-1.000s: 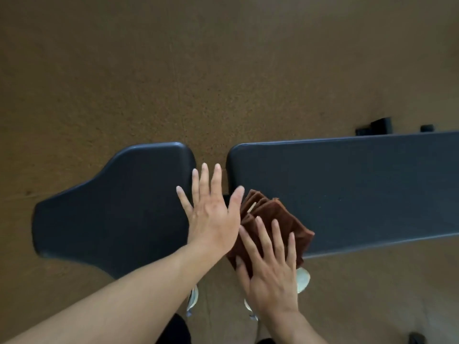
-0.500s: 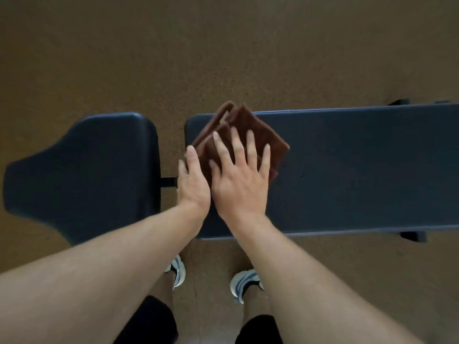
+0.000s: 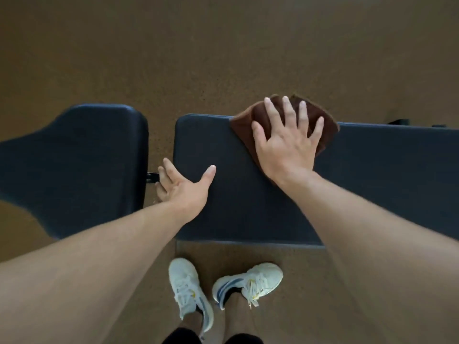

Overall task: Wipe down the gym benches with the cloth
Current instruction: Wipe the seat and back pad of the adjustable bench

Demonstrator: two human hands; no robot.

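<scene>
A folded brown cloth lies on the far edge of the long black bench pad, partly hanging past it. My right hand presses flat on the cloth with fingers spread, covering most of it. My left hand holds the left end of the same pad, with the thumb on top and the fingers curled into the gap beside the separate black seat pad.
Brown speckled floor surrounds the bench. My two white shoes stand close to the pad's near edge. A black frame bar shows in the gap between the pads. Dark bench feet peek out behind the long pad at right.
My right hand has slid the cloth from the pad's left end to the right, along the far edge. My left hand dropped from beside the cloth to the pad's end.
</scene>
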